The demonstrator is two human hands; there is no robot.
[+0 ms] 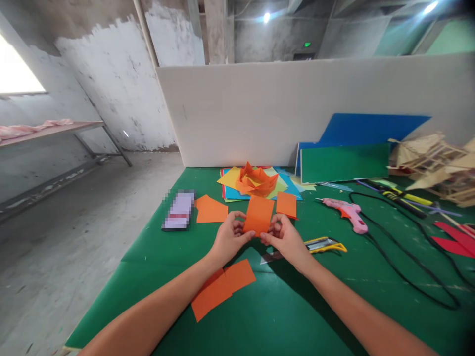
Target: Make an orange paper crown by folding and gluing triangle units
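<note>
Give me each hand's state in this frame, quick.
Left hand: holding the orange paper by its lower left part, thumb in front.
Right hand: holding the same paper by its lower right corner.

Two slim arms, bare as far as seen. Left forearm smooth, thickening away from wrist; right forearm much same build. Left hand bare, slender-fingered; right hand likewise. Nails too small to judge from here. Shoulders, any sleeves out of sight.
</note>
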